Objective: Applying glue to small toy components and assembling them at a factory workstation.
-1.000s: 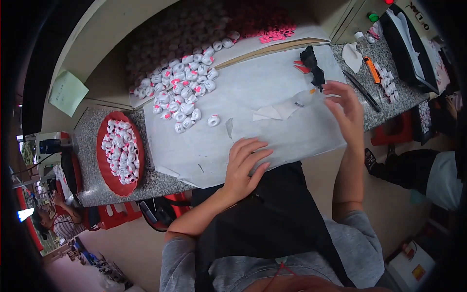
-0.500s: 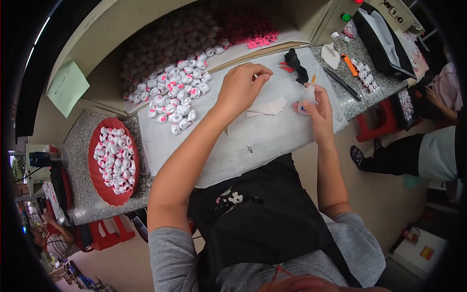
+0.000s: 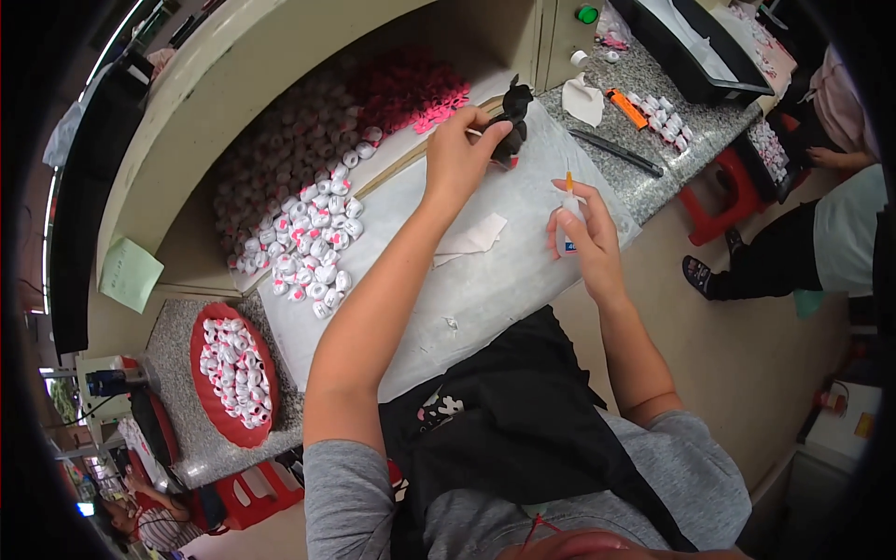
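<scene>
Grey granite worktop [image 3: 170, 364] under one white paper sheet [image 3: 485, 289], left hand [image 3: 460, 154] at one crumpled black bundle [image 3: 515, 103], upper centre, pinch unclear, right hand [image 3: 595, 231] gripping one small translucent orange-tipped bottle [image 3: 570, 206], right of centre

– worn where?
– on the person's head, as the left of two side-by-side fisheye cameras.
– pointed which way?
– downward and forward, over the black apron [image 3: 504, 401] at the lower edge, across the white sheet [image 3: 485, 289], up to the cream shelf housing [image 3: 219, 121].
– how near?
– near to the left hand [image 3: 457, 154] and right hand [image 3: 590, 233], both above mid-frame; well apart from the co-worker's dark trousers [image 3: 779, 252] at far right.
– and how wide?
– upright, unmirrored, wide enough to take in the floor [image 3: 719, 364], with straight edges bowed toward a black rim.
</scene>
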`<state>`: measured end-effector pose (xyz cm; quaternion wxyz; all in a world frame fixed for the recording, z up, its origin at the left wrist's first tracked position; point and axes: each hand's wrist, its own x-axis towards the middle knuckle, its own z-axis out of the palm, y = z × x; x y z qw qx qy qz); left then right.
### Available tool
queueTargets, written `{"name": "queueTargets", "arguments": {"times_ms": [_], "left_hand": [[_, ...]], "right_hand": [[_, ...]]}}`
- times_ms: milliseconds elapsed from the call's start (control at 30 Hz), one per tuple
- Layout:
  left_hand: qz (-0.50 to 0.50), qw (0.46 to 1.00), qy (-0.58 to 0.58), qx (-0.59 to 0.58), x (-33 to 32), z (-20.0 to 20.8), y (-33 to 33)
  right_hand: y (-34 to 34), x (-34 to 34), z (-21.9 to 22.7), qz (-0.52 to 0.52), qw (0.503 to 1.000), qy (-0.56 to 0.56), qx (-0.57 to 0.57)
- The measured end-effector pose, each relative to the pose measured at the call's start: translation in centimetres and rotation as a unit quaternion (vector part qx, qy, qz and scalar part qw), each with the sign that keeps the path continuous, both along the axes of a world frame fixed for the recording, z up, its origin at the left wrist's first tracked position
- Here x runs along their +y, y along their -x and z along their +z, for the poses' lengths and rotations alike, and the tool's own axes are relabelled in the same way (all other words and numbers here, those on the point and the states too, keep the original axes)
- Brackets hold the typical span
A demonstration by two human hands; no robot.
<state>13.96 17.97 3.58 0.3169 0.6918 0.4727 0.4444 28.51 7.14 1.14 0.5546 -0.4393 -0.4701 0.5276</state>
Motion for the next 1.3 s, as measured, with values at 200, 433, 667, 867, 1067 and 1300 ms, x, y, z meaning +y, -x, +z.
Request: {"name": "queueTargets", "arguments": {"times_ms": [200,433,667,867,1067,1300], "left_hand": [[-0.061,0.927,0.279,-0.243,-2.9,0.8,-0.2],[-0.07,0.928,0.243,-0.275,-4.4,0.5,-0.5],[-0.092,0.898,0.27,-0.335,-4.6,0.5,-0.3],[-0.152,0.821,0.304,-0.459,-4.7,0.1,-0.6],[-0.145,0.845,0.305,-0.414,-5.0,-0.9,0.7],[-0.136,0.891,0.269,-0.341,-5.3,-0.1,0.4]], "right_hand": [[1.6,0.5,0.7,-0.015,0.998,-0.058,-0.012],[2.3,1.0,1.3,-0.029,0.992,-0.077,-0.093],[2.5,1.5,1.7,-0.027,0.994,-0.038,-0.095],[1.9,1.1,1.9,-0.028,0.994,-0.067,-0.082],[2.7,1.0,1.6,-0.002,0.995,-0.049,-0.089],[2.6,0.8,1.6,-0.001,0.991,-0.067,-0.117]]}}
